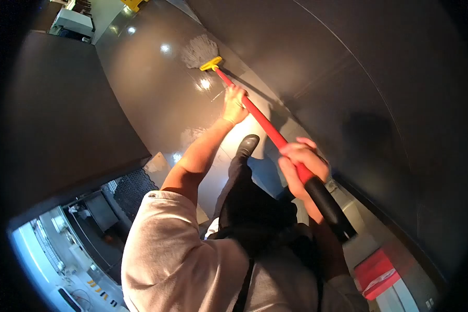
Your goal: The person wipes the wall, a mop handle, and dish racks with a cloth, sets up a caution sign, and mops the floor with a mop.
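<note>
A mop (265, 125) with a red handle, a black end grip and a yellow clamp slants across the view. Its grey string head (200, 51) lies spread on the wet, shiny floor (151, 78). Low on the handle, just behind the clamp, my left hand (235, 105) is closed around the red pole. My right hand (306, 162) wraps the pole higher up, beside the black grip, and looks slightly blurred. The black grip's end points back past my right side.
A dark wall (359, 93) runs close along the right, and a dark panel (73, 114) stands at the left. Part of a yellow object (134, 4) shows at the far end. Behind me on the right is a red box (377, 273). My black shoe (249, 143) is on the floor.
</note>
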`<action>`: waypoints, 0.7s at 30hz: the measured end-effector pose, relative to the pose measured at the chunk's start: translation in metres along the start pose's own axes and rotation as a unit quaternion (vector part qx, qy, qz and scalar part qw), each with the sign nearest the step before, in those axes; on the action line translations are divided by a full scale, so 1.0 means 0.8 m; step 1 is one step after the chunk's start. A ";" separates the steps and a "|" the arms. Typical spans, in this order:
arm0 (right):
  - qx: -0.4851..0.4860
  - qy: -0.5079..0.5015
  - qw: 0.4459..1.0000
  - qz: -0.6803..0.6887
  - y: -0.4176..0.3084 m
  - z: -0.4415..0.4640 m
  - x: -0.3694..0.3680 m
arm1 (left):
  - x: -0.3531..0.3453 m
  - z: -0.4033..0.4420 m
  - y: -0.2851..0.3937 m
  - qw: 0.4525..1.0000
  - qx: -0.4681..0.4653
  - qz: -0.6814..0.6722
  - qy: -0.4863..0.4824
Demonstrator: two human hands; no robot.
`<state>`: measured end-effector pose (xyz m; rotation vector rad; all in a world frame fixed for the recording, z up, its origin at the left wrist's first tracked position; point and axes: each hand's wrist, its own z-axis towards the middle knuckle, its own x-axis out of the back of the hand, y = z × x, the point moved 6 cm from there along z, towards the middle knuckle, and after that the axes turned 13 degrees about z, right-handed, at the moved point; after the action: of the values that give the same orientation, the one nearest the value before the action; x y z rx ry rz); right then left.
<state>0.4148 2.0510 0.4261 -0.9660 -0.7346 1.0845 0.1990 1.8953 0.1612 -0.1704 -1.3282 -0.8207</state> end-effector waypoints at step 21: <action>0.145 0.018 0.974 0.174 -0.403 -0.244 0.354 | -0.004 -0.257 0.677 0.772 -0.363 -0.348 -0.389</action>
<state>0.7965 2.2145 0.6482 -0.8772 -0.3679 1.4309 0.6940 2.1705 0.2828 -0.7196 -1.8001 -2.0577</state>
